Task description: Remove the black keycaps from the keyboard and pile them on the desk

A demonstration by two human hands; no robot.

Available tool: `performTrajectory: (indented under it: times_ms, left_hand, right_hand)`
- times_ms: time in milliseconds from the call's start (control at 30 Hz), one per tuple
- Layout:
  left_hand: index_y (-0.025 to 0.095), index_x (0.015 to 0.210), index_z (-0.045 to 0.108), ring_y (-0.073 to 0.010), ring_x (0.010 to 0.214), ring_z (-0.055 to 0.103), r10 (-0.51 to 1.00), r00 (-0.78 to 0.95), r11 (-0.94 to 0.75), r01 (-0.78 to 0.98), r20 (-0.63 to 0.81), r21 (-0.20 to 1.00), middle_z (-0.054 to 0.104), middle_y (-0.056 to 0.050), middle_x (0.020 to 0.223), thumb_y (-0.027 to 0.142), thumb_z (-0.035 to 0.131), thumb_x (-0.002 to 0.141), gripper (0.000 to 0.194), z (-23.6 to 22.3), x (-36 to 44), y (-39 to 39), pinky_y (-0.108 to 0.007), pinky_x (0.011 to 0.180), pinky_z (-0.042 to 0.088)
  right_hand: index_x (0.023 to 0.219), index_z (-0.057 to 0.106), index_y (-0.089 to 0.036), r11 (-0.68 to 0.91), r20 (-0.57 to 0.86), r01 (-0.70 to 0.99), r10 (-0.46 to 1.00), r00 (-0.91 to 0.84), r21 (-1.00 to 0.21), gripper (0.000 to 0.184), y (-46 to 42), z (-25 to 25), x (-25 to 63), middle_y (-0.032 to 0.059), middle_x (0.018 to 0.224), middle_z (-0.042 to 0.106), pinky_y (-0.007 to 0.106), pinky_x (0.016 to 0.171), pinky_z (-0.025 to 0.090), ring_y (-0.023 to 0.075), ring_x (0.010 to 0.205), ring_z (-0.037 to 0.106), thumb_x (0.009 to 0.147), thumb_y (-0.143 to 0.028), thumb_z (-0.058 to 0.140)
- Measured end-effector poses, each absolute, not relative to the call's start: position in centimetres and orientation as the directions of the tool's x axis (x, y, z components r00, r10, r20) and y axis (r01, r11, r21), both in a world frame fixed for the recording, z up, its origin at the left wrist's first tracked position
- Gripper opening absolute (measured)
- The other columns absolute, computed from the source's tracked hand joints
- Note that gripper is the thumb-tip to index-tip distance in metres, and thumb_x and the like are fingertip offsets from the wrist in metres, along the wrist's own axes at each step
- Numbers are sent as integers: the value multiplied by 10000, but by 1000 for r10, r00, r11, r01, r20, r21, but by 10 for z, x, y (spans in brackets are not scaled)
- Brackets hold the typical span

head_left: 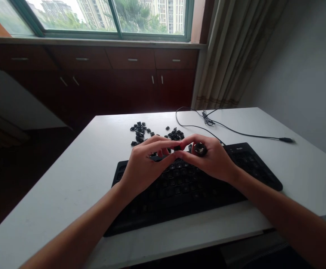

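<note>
Over the black keyboard, both my hands meet at a small black keycap. My left hand pinches it between thumb and fingertips from the left. From the right, my right hand closes its thumb and forefinger on the same keycap. A dark, round-ended tool also sits in my right hand, its shiny end facing me; the rest is hidden in the palm. Under my hands, part of the keyboard shows its key sockets without caps.
Loose black keycaps lie in a pile behind my left hand, with another cluster beyond my fingertips. The keyboard's cable runs across the white table to a plug on the right. Cabinets stand below the window.
</note>
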State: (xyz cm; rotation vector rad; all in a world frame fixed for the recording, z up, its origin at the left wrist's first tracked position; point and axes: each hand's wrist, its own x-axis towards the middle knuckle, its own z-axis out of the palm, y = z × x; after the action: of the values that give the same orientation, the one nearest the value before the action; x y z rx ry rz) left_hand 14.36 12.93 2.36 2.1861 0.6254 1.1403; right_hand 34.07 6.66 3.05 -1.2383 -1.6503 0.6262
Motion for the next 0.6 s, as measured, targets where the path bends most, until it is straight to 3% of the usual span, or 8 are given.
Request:
performTrajectory:
  times_ms: [200, 400, 600]
  left_hand:
    - [264, 1115, 738, -106, 759, 612, 610, 506, -754, 135, 609, 643, 692, -29, 984, 232, 752, 847, 271, 23, 145, 128, -226, 655, 553]
    - [248, 1104, 735, -121, 824, 610, 584, 438, -786, 95, 683, 611, 661, -30, 942, 204, 771, 824, 286, 24, 146, 127, -222, 643, 543]
    - [217, 1028, 724, -125, 823, 608, 635, 451, -724, 65, 627, 686, 651, -32, 940, 227, 776, 819, 215, 25, 146, 126, -232, 637, 536]
  right_hand:
    - [1003, 713, -174, 321, 339, 371, 941, -19, -871, 273, 65, 32, 339, -30, 674, 608, 224, 508, 418, 83, 543, 484, 807, -356, 769]
    - [1133, 710, -175, 347, 322, 306, 938, -130, -887, 282, 64, 37, 339, -14, 691, 597, 236, 511, 412, 99, 570, 508, 928, -353, 635]
    - [1093, 708, -158, 285, 238, 221, 947, -215, -933, 268, 63, 37, 341, -47, 602, 496, 245, 490, 354, 93, 533, 444, 959, -359, 594]
